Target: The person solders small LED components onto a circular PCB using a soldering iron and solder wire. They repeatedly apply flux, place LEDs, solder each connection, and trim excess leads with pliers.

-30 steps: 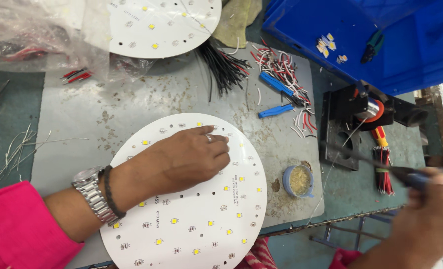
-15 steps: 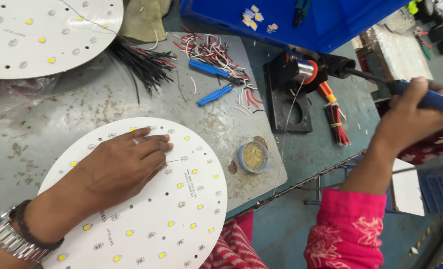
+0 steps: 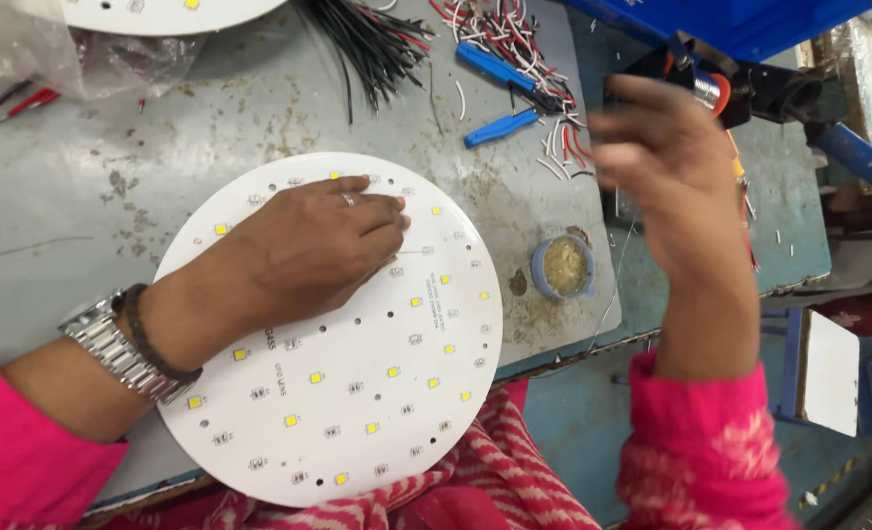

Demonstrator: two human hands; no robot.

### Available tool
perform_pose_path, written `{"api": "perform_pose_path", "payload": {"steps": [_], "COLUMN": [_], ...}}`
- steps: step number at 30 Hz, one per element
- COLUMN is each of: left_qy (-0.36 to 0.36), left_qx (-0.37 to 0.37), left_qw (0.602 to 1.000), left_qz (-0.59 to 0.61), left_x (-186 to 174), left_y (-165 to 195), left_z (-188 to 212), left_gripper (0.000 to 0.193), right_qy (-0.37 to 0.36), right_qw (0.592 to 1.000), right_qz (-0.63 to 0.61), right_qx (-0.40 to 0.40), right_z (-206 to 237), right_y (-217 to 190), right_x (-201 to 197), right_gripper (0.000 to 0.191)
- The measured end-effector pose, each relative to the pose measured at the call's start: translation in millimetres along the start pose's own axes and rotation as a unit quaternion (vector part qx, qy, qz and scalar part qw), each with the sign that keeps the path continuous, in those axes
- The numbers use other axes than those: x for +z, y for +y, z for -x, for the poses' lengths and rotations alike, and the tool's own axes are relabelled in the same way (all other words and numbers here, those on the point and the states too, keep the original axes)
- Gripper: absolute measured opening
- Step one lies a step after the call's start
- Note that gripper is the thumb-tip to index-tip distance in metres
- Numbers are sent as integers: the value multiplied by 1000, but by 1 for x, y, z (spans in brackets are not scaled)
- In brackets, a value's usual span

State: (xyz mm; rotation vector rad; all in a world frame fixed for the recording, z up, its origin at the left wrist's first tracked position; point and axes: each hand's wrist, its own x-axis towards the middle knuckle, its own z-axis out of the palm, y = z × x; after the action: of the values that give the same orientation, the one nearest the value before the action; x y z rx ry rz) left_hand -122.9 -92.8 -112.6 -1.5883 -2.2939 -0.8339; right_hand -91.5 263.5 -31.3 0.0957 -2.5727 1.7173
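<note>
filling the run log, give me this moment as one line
left hand: flat on round white led board | right hand: raised over bench edge, grip unclear | flux pot: beside board

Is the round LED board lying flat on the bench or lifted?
Flat. The round LED board lies face up on the bench, left hand pressing on it.

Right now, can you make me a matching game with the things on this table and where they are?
Things:
1. left hand
2. right hand
3. little blue pot
4. bundle of black wires

Places:
A. at the top of the table, beyond the disc
B. flat on the round white disc
C. raised near the black holder
D. on the table just right of the disc

Pairs: 1-B, 2-C, 3-D, 4-A
</note>
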Motion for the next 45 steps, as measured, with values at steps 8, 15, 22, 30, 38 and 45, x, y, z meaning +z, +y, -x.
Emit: {"api": "perform_pose_path", "payload": {"steps": [8, 15, 22, 30, 38, 45], "left_qy": [-15, -1, -16, -1, -13, 4], "left_qx": [2, 7, -9, -13, -15, -11], "left_qw": [1000, 1000, 1000, 1000, 1000, 1000], "left_qz": [-21, -2, 12, 7, -4, 1], "left_x": [0, 4, 2, 1, -5, -6], "left_y": [-1, -3, -2, 1, 2, 1], "left_z": [-1, 1, -5, -5, -7, -6], "left_gripper": [5, 6, 11, 6, 6, 6], "right_qy": [-242, -129, 194, 151, 144, 149], "right_qw": [847, 886, 925, 881, 905, 912], "right_qz": [431, 403, -275, -439, -393, -373], "right_qx": [-194, -189, -178, -95, -83, -83], "right_z": [-102, -92, 5, 48, 44, 46], "right_y": [-7, 7, -34, -21, -17, -13], "right_x": [74, 57, 39, 132, 153, 156], "right_gripper": [98, 79, 63, 51, 38, 39]}}
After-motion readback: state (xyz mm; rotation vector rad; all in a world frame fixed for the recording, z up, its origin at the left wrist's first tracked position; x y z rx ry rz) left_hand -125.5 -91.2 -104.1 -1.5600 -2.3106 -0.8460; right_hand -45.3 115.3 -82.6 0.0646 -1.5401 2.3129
